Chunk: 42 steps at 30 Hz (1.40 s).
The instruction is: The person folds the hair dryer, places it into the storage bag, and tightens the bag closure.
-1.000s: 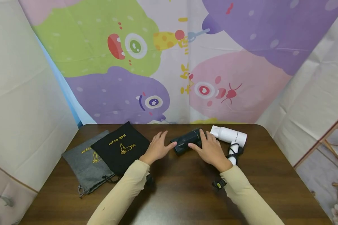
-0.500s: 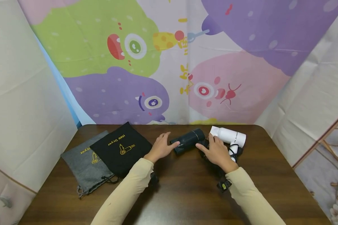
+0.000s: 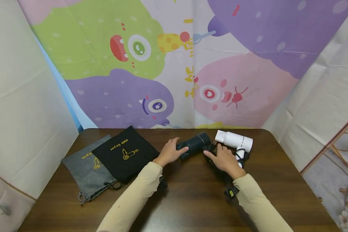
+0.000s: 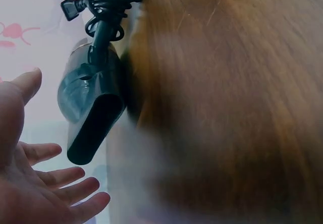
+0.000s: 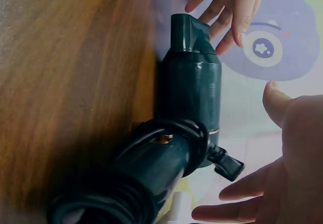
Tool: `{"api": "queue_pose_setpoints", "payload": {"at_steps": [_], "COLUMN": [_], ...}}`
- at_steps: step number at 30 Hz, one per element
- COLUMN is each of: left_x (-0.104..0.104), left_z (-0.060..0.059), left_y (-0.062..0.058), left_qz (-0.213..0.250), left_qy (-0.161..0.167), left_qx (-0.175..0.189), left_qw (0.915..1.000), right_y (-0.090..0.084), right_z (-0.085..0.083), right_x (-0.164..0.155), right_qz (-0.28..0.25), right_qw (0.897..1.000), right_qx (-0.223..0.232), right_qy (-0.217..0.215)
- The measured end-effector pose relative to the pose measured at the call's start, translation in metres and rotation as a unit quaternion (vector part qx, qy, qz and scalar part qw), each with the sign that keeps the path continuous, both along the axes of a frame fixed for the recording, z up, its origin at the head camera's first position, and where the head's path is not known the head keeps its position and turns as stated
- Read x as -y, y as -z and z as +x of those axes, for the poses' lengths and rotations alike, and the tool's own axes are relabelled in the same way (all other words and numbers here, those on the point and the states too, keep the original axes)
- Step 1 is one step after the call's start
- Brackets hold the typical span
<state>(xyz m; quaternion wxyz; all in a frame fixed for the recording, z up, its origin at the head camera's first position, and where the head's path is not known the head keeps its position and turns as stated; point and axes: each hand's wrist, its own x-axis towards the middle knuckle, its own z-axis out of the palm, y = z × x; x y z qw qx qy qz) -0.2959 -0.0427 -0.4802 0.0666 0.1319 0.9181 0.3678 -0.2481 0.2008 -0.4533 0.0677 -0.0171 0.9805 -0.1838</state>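
Note:
A dark green hair dryer lies on the wooden table, its black cord wound round the handle. My left hand is at its nozzle end, thumb and fingers spread. In the left wrist view a gap shows between those fingers and the flat nozzle. On the other side, my right hand is by the corded handle, fingers apart and holding nothing. The cord's plug sticks out towards the right palm.
Behind the right hand lies a white hair dryer with a black cord round its handle. On the left, a black drawstring bag printed "Hair Dryer" overlaps a grey one. A cartoon-printed cloth hangs beyond the table's back edge.
My right hand has moved right, from over the dark hair dryer's rear end to beside its handle. The left hand has shifted slightly right, closer over the nozzle. The dark dryer stays put.

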Motion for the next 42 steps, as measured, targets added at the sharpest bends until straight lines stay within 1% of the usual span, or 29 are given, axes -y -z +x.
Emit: {"api": "queue_pose_setpoints", "payload": {"at_steps": [4, 8, 13, 18, 26, 34, 39, 42], "left_x": [-0.003, -0.006, -0.010, -0.012, -0.014, -0.015, -0.015, -0.014], "left_z": [-0.001, -0.002, -0.004, -0.003, -0.002, -0.004, -0.004, -0.004], "left_y": [0.005, 0.009, 0.013, 0.014, 0.014, 0.017, 0.015, 0.014], "left_qz": [0.008, 0.021, 0.025, 0.025, 0.030, 0.033, 0.031, 0.034], "left_qy": [-0.009, -0.019, -0.021, -0.023, -0.025, -0.028, -0.030, -0.031], "left_qx": [0.000, -0.008, -0.012, -0.011, 0.012, 0.014, 0.019, 0.018], "left_qw": [0.9999, 0.9996, 0.9994, 0.9994, 0.9992, 0.9990, 0.9989, 0.9988], "right_y": [0.005, 0.009, 0.013, 0.018, 0.024, 0.028, 0.030, 0.031], "right_z": [0.000, 0.000, -0.002, -0.006, -0.010, -0.014, -0.017, -0.019], "right_x": [-0.001, -0.003, -0.003, -0.001, 0.000, 0.001, 0.002, 0.001], "right_qz": [0.000, 0.000, 0.006, 0.012, 0.019, 0.024, 0.021, 0.011], "right_qw": [1.000, 1.000, 0.999, 0.999, 0.999, 0.999, 0.999, 0.999], "right_qx": [0.017, 0.028, 0.037, 0.036, 0.038, 0.044, 0.035, 0.039], "right_qy": [0.000, 0.001, 0.004, 0.003, -0.002, 0.004, 0.005, 0.005]}}
